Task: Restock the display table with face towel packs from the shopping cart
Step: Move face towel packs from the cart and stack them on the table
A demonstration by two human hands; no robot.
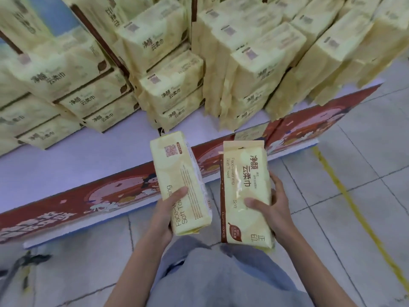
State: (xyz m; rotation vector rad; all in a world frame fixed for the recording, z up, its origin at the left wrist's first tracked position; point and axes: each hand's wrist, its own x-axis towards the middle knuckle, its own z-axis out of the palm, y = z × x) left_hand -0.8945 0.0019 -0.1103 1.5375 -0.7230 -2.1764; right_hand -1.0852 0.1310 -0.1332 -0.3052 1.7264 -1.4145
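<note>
**Head view.** The person stands at the front edge of the bench (66, 165) and holds one face towel pack in each hand.

- **Left hand (163, 216):** It grips the lower half of the left pack (177, 173). The thumb lies across the front, and the rest of the hand is hidden behind the pack. The pack is upright, tilted slightly left, and is seen against the bench edge. It shows a QR code near the top and the partly covered line "Face-W…ing Soft Tow…".
- **Right hand (274, 209):** It grips the right pack (245, 191). The fingers (277, 182) curl round the right edge and the thumb presses on the front. The pack is held above the floor (332, 169), just beside the left pack and apart from it. It reads "净颜云柔巾", "Face-washing Soft Towel", "Soft" and "60".
- **Stacked packs (172, 94):** These cover the rear of the bench, all pale yellow. Those at left lie flat in piles and those at right stand on end. Several read "净颜云柔巾".
- **Red banner (115, 191):** It runs along the bench front. Its writing is too blurred to read.
- **Yellow line (354, 207):** It crosses the tiled floor at right.
</note>
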